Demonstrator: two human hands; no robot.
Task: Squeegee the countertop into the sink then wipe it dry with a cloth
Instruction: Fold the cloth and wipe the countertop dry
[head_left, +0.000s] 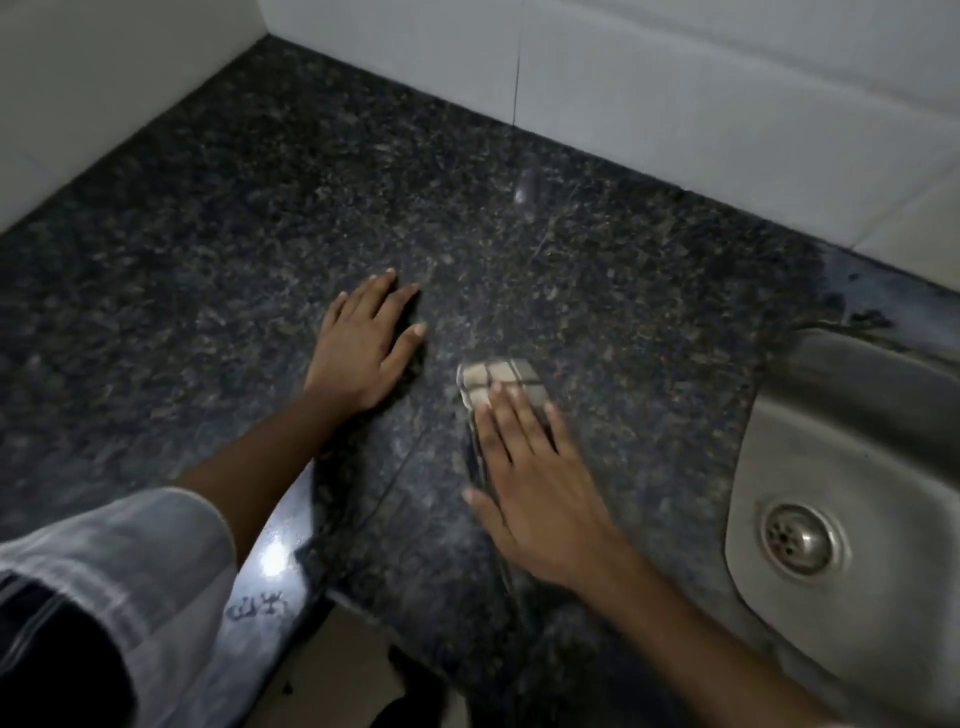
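A: You are pressing your right hand flat on a checked cloth, fingers straight and spread, so the folded pad is lying under your palm and fingertips on the dark granite desk. Only its far end is showing beyond your fingers.

B: And the other one?

A: Your left hand is resting flat on the stone beside it, fingers straight and close together, holding nothing. It looks to be bracing you while you are leaning over the front edge.

B: Where is the water meant to be going?

A: The steel sink is sitting to your right, its drain near the lower corner. The cloth is lying between your left hand and the basin, apart from the rim.

B: Is the squeegee anywhere?

A: It is not showing, so I judge you are working on the drying part. A flat palm is spreading pressure over the whole pad, which suits wiping a broad surface.

B: Is the stone dry yet?

A: I cannot tell; the picture is dim and your right hand is blurring. The white tiled wall is bounding the far side.
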